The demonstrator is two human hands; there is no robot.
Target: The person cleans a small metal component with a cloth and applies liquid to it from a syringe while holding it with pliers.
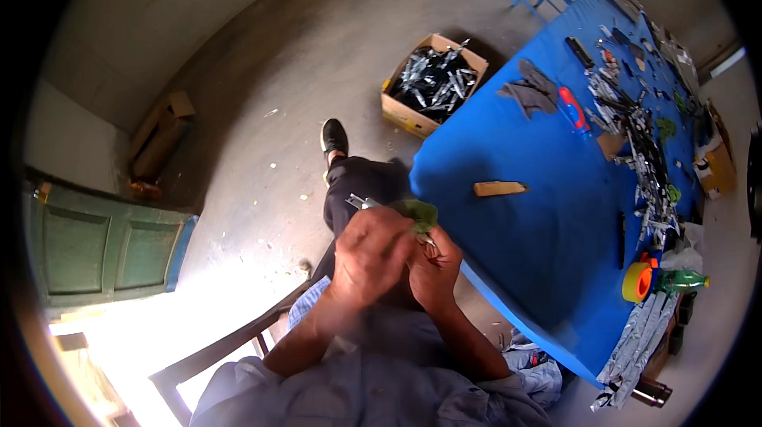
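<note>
My left hand (369, 252) is closed above my lap, with the forked tip of a slim silver metal piece (361, 201) sticking out past its knuckles. Close against it, my right hand (435, 270) is closed too, its fingers pinching a crumpled green cloth (419, 214). A thin pale end (429, 246) shows by the right fingertips; I cannot tell whether it belongs to the same metal piece. My fingers hide most of what lies between the two hands.
On the blue-covered table (508, 252) to my right lie a wooden piece (500, 188), a red tool (571, 108), a grey cloth (530, 90) and a heap of metal parts (647, 165). Orange tape (637, 281) lies near a green bottle (681, 281). Ahead, a carton (409, 116) holds silver and black pieces.
</note>
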